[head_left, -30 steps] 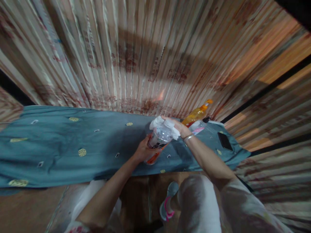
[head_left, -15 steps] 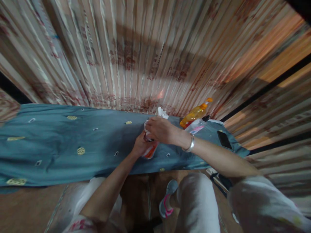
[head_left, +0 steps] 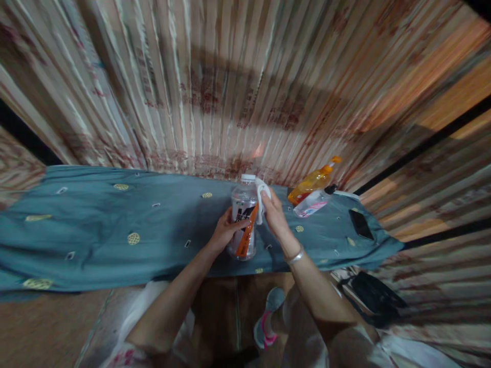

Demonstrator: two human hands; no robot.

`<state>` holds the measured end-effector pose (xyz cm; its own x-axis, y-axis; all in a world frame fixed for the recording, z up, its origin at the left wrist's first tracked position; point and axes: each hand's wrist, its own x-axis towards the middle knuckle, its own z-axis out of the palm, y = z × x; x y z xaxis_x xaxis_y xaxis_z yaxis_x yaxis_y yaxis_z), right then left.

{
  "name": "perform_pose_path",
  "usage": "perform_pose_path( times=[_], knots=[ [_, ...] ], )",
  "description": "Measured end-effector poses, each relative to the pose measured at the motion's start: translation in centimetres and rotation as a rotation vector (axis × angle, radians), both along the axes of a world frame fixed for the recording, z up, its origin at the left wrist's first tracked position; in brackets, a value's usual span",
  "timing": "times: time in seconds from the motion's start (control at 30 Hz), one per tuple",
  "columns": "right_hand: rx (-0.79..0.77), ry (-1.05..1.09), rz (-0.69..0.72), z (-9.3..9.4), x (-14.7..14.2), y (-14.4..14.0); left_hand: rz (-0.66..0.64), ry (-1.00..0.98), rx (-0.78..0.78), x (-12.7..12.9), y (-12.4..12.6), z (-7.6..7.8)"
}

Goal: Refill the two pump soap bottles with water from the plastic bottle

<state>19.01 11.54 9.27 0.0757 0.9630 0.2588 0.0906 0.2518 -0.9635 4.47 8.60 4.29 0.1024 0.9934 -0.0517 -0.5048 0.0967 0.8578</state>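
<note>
A clear plastic bottle (head_left: pixel 240 197) with a white cap and an orange and black label stands upright near the front middle of the cloth-covered table. My left hand (head_left: pixel 227 228) is wrapped around its left side, thumb across the label. In my right hand (head_left: pixel 273 208) is a folded white cloth (head_left: pixel 261 197), pinched and held against the bottle's upper right side. Farther right are a yellow-orange bottle (head_left: pixel 310 185) with an orange top and a clear bottle (head_left: pixel 310 204) with a pink label and black top.
A blue-green patterned cloth (head_left: pixel 92 220) covers the long narrow table. On its right end lies a black phone (head_left: pixel 361 224). Behind hangs a pleated, printed curtain (head_left: pixel 215 87). A dark bag (head_left: pixel 374 296) sits below the table's right end.
My right hand has moved from over the bottle's top to its right side with the white cloth. The bottle, tilted and mostly covered before, now shows upright with its label and cap visible.
</note>
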Motion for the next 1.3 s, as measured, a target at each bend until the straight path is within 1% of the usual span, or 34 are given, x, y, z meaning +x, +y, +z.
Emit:
perform_pose_path(
  times=[0.07,0.17,0.23,0.3,0.37,0.47,0.53,0.6,0.67,0.77,0.83,0.9,0.97,1.03,1.1,1.13,1.17,1.23,1.27,1.3],
  knots=[
    [-0.155,0.179,0.099,0.4,0.6,1.5,-0.044,-0.002,-0.008,-0.1,-0.2,0.2],
    [-0.374,0.283,0.223,1.0,1.4,3.2,-0.129,0.014,-0.004,-0.3,-0.5,0.4],
    [-0.457,0.318,0.276,1.2,1.5,3.6,-0.171,0.027,0.006,-0.4,-0.5,0.4],
    [-0.473,0.352,0.286,1.1,1.5,3.6,-0.197,0.032,0.012,-0.4,-0.4,0.3],
    [-0.413,0.375,0.233,0.9,1.5,3.4,-0.148,0.01,0.016,-0.4,-0.2,0.2],
    [-0.259,0.339,0.073,0.4,1.3,2.6,-0.003,-0.049,-0.01,-0.4,0.3,-0.1],
    [-0.148,0.231,-0.03,-0.3,0.8,1.5,0.04,-0.091,-0.049,-0.5,0.6,-0.2],
    [-0.031,0.062,-0.093,-1.4,-0.3,-0.2,0.057,-0.121,-0.081,-0.7,1.0,-0.3],
    [0.059,-0.103,-0.117,-2.8,-1.9,-2.5,0.101,-0.117,-0.093,-1.0,1.3,-0.3],
    [0.134,-0.339,-0.065,-4.9,-3.9,-6.0,0.185,-0.09,-0.069,-1.4,1.6,-0.4],
    [0.159,-0.44,-0.025,-5.5,-4.5,-7.4,0.2,-0.081,-0.058,-1.6,1.6,-0.4],
    [0.182,-0.458,-0.013,-5.1,-4.3,-7.3,0.165,-0.076,-0.065,-1.6,1.3,-0.3],
    [0.201,-0.388,-0.018,-4.0,-3.7,-5.7,0.118,-0.086,-0.087,-1.5,0.9,-0.1],
    [0.181,-0.237,-0.024,-2.4,-2.9,-3.3,0.066,-0.12,-0.098,-1.4,0.4,0.3],
    [0.061,-0.008,-0.04,-1.1,-2.3,-0.8,0.025,-0.155,-0.095,-1.3,0.0,0.6],
    [-0.025,0.126,-0.027,-0.8,-2.2,0.3,0.012,-0.166,-0.09,-1.3,-0.1,0.7],
    [-0.133,0.249,0.002,-0.6,-2.2,1.1,0.006,-0.169,-0.085,-1.3,-0.1,0.7],
    [-0.323,0.414,0.055,-1.0,-2.5,1.8,0.022,-0.152,-0.068,-1.4,0.3,0.7],
    [-0.378,0.458,0.069,-1.5,-2.7,1.8,0.042,-0.125,-0.053,-1.6,0.5,0.5],
    [-0.399,0.481,0.071,-2.1,-3.0,1.6,0.072,-0.086,-0.035,-1.7,0.9,0.3]
  ],
)
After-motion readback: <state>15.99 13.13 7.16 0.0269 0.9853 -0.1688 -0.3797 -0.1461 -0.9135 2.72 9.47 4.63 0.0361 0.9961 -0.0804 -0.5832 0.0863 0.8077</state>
